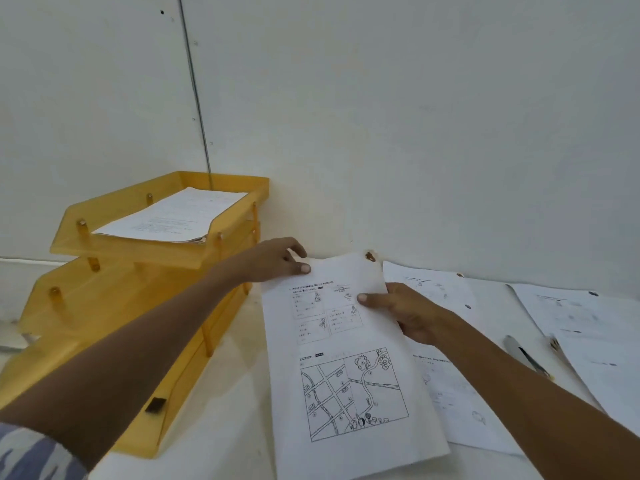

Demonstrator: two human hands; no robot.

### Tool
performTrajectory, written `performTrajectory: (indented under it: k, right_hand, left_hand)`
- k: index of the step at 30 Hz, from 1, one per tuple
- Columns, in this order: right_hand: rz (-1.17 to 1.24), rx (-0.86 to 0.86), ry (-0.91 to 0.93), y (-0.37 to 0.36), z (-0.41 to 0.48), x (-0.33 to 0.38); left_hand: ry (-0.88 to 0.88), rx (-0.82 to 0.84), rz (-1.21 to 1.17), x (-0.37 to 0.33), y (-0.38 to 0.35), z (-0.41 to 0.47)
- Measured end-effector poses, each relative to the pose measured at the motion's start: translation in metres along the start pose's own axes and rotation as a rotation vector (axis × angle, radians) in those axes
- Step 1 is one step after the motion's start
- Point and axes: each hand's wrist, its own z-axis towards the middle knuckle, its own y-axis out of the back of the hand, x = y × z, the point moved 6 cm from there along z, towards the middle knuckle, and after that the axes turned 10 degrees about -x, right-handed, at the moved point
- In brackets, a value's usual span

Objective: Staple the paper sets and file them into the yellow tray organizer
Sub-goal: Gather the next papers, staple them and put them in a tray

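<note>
Beside the tray (104, 251), already holding filed sets, both hands' fingers (300, 268) pinch one set (343, 362); others (588, 323) await right of it.

The white desk (235, 403) runs against the wall. On it stand the yellow organizer (114, 306) at the left, loose printed sheets (588, 327) spread at the right, and a stapler (523, 355) among those sheets.

An office desk: yellow tray organizer (145, 271), printed worksheets (346, 358) strewn against a bare white wall (415, 133).
</note>
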Motion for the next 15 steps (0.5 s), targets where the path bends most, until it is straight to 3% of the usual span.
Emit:
performTrajectory:
  k: [3, 6, 9, 15]
  right_hand:
    - [0.107, -0.011, -0.032, 0.008, 0.002, -0.012]
    - [0.146, -0.005, -0.047, 0.011, 0.005, -0.019]
    - [0.125, 0.003, -0.07, 0.009, 0.01, -0.03]
    - [0.137, 0.011, -0.118, 0.009, 0.01, -0.049]
  left_hand:
    - [0.242, -0.14, -0.544, 0.025, -0.018, -0.019]
    - [0.329, -0.065, -0.999, 0.043, -0.064, -0.042]
    - [0.353, 0.02, -1.193, 0.039, -0.097, -0.065]
    - [0.383, -0.151, -1.516, 0.047, -0.106, -0.054]
